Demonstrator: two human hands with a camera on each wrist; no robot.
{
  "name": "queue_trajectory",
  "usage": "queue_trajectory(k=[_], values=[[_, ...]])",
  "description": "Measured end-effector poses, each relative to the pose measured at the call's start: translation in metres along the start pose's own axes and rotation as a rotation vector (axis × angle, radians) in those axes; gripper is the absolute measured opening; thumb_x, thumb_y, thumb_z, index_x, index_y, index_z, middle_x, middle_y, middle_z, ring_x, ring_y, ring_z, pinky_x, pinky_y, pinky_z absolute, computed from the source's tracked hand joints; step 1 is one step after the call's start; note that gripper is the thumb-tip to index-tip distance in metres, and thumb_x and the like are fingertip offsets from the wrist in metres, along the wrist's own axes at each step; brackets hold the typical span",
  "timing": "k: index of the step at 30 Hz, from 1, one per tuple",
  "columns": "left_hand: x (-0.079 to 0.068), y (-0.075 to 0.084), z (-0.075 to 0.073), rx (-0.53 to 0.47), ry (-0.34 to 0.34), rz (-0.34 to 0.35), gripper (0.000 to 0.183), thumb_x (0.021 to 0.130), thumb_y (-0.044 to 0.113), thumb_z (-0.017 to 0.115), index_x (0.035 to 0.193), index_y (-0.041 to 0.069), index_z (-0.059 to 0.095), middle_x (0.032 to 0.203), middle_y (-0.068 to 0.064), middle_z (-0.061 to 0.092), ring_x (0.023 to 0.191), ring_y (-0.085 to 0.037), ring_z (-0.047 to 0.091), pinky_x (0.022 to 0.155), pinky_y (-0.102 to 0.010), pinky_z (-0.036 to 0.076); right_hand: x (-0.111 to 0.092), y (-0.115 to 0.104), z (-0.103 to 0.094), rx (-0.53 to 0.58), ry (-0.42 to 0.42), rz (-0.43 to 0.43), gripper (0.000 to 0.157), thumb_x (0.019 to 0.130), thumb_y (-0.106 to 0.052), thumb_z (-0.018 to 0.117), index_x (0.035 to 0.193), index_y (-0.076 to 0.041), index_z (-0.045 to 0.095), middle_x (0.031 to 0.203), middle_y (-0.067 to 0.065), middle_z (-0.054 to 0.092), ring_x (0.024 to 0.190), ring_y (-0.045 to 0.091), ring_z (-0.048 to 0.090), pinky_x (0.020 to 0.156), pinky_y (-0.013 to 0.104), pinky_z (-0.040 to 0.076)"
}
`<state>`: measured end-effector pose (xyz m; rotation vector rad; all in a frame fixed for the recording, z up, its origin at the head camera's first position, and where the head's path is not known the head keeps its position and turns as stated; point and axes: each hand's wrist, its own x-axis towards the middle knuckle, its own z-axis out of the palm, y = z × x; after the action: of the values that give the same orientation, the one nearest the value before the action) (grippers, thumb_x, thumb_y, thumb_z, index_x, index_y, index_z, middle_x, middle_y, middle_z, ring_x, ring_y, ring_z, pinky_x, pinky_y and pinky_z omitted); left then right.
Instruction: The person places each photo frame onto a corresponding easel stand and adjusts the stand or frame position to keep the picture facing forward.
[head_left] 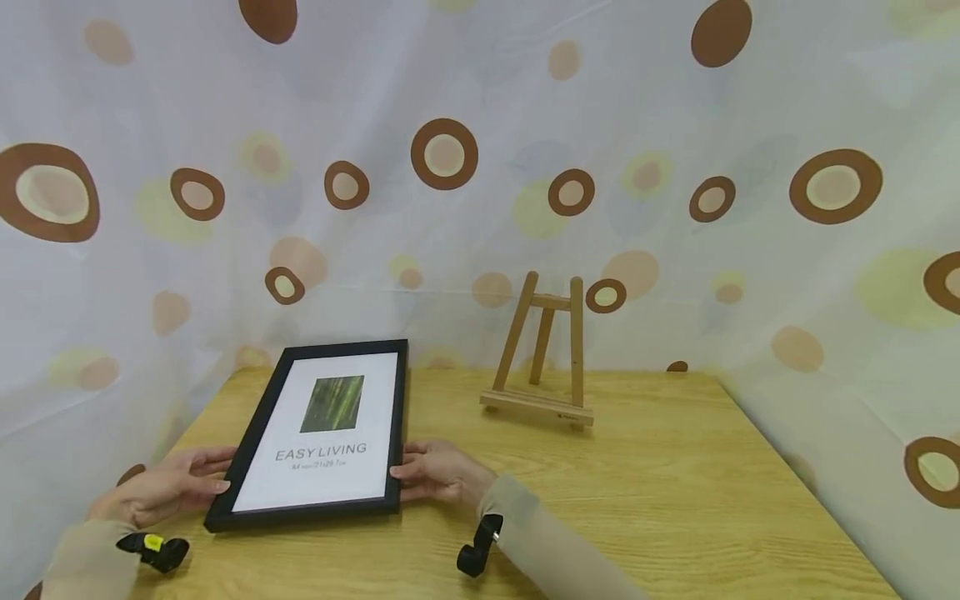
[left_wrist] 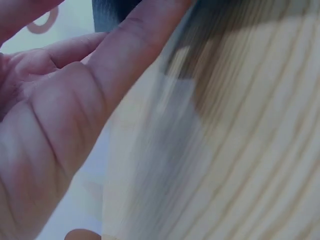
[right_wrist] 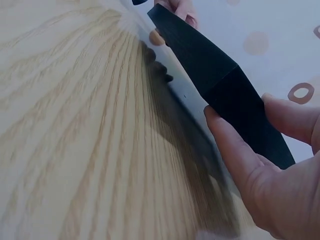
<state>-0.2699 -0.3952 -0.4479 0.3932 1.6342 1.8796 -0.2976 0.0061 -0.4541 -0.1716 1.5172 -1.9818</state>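
A black picture frame [head_left: 399, 417] with a white "EASY LIVING" insert and a small green picture faces up at the left of the table. My left hand [head_left: 168, 485] grips its left side near the lower corner, thumb on the border. On the opposite side my right hand [head_left: 442, 473] pinches the frame's edge [right_wrist: 247, 112], with the thumb on one face and fingers on the other. In the right wrist view, the near edge hangs above the wood. Most of the left fingertips are out of the left wrist view. A wooden easel [head_left: 536, 402] stands right of the frame.
The light wood table [head_left: 660, 492] reaches back to a white curtain [head_left: 480, 75] with brown and yellow dots, which also closes in both sides. The easel stands near the table's back edge.
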Motion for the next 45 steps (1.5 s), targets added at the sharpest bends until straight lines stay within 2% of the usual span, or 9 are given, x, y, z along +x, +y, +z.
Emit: queue_trajectory(k=[3,8,11,14,18,28,36,40,45], values=[[0.002,-0.002,0.002,-0.019,0.009,-0.009,0.065,0.093,-0.005,0.041,0.139,-0.011,-0.005,0.125,-0.003,0.049,0.113,-0.028,0.049,0.095,-0.047,0.037,-0.003,0.002,-0.005,-0.023,-0.018,-0.03,0.055,0.083,0.011,0.056,0.133,0.011,0.032,0.123,0.022,0.05,0.09,0.026,0.06,0.077,0.047,0.05],[0.005,-0.006,0.007,-0.11,-0.049,-0.023,0.054,0.094,-0.006,0.036,0.139,0.02,0.023,0.124,-0.015,0.051,0.113,-0.034,0.049,0.095,-0.051,0.036,-0.009,0.003,-0.01,-0.032,-0.028,-0.068,0.057,0.082,0.012,0.056,0.134,0.011,0.031,0.125,0.022,0.049,0.094,0.029,0.059,0.077,0.047,0.05],[0.009,-0.006,0.01,-0.139,-0.077,-0.025,0.058,0.094,-0.007,0.036,0.14,0.026,0.022,0.126,-0.012,0.049,0.114,-0.035,0.047,0.096,-0.053,0.033,-0.013,0.0,-0.014,-0.048,-0.012,-0.085,0.059,0.082,0.01,0.058,0.134,0.01,0.031,0.126,0.021,0.048,0.095,0.029,0.059,0.077,0.047,0.05],[0.016,-0.001,0.013,-0.119,-0.07,-0.023,0.073,0.092,-0.008,0.038,0.146,0.02,-0.003,0.125,-0.01,0.048,0.114,-0.035,0.047,0.096,-0.052,0.034,-0.015,-0.005,-0.018,-0.062,0.005,-0.099,0.058,0.081,0.009,0.06,0.134,0.008,0.034,0.125,0.019,0.051,0.093,0.028,0.06,0.077,0.046,0.05],[0.023,0.003,0.016,-0.092,-0.065,-0.026,0.083,0.092,-0.01,0.039,0.136,0.011,-0.028,0.125,-0.014,0.049,0.113,-0.036,0.048,0.095,-0.052,0.034,-0.017,-0.009,-0.023,-0.071,-0.002,-0.121,0.056,0.081,0.011,0.058,0.133,0.006,0.036,0.122,0.018,0.053,0.094,0.028,0.06,0.078,0.047,0.049],[0.032,0.008,0.026,-0.008,0.021,-0.015,0.085,0.091,-0.007,0.044,0.14,0.014,-0.022,0.123,-0.011,0.048,0.11,-0.035,0.051,0.092,-0.052,0.038,-0.02,-0.013,-0.031,-0.078,0.003,-0.156,0.063,0.081,0.011,0.058,0.137,0.006,0.03,0.132,0.022,0.043,0.105,0.031,0.054,0.082,0.05,0.047],[0.042,0.003,0.031,0.053,0.03,0.027,0.076,0.091,-0.003,0.047,0.135,-0.014,-0.014,0.124,-0.007,0.051,0.11,-0.029,0.052,0.092,-0.046,0.041,-0.023,-0.016,-0.042,-0.09,-0.008,-0.158,0.066,0.081,0.009,0.059,0.139,0.005,0.027,0.135,0.021,0.039,0.107,0.032,0.053,0.082,0.05,0.046],[0.046,0.002,0.032,0.104,0.064,0.039,0.076,0.09,-0.002,0.05,0.136,-0.015,-0.01,0.122,-0.008,0.051,0.108,-0.027,0.053,0.091,-0.044,0.043,-0.025,-0.018,-0.048,-0.072,-0.007,-0.168,0.067,0.081,0.01,0.059,0.139,0.003,0.026,0.136,0.021,0.038,0.107,0.032,0.052,0.082,0.051,0.046],[0.052,0.0,0.037,0.077,0.063,0.071,0.075,0.09,-0.005,0.049,0.135,-0.016,-0.01,0.117,-0.013,0.057,0.104,-0.029,0.056,0.088,-0.045,0.044,-0.027,-0.02,-0.055,-0.074,-0.013,-0.177,0.064,0.082,0.01,0.058,0.138,0.001,0.031,0.128,0.02,0.046,0.102,0.032,0.056,0.083,0.049,0.047]])
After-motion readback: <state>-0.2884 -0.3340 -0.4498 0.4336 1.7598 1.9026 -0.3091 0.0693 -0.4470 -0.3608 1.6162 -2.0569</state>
